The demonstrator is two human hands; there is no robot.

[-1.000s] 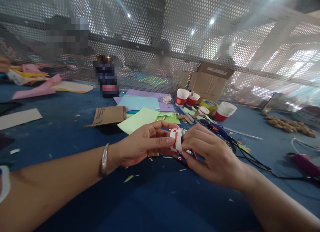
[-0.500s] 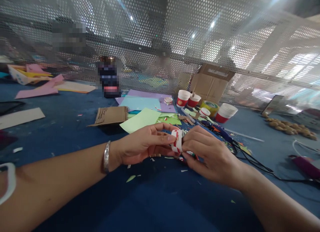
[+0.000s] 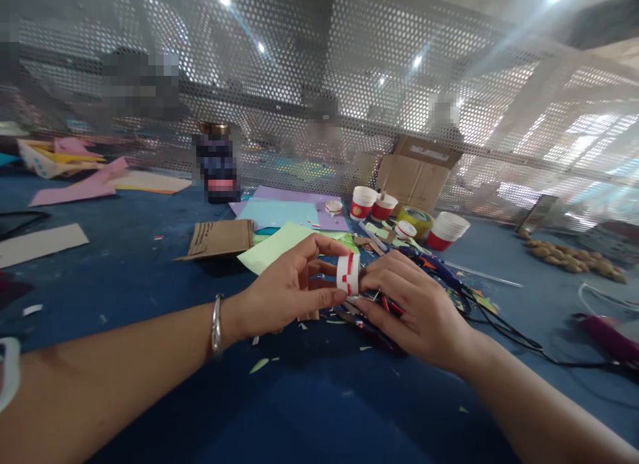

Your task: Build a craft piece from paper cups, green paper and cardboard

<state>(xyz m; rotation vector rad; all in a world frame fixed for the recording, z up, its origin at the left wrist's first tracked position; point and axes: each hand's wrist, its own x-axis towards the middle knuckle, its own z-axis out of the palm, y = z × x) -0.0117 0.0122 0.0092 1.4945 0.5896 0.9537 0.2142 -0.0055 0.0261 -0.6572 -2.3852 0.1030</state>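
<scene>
A small white paper ring with red patches, like a strip of paper cup, is between my two hands. My left hand grips it from the left, thumb below and index finger over the top. My right hand has its curled fingers at the ring's right edge; its fingertips are partly hidden. Beneath the right hand lies a dark tool with red parts, perhaps scissors, partly covered. Paper scraps are strewn around.
Light green paper and a cardboard piece lie beyond my left hand. Further back stand paper cups, stacked cups, a tape roll and a cardboard box. A blue glue gun trails black cable. Perforated metal screens the back.
The ring has turned in my fingers, showing a different side with red marks. My left thumb has slid down to its lower edge. The view has shifted slightly.
</scene>
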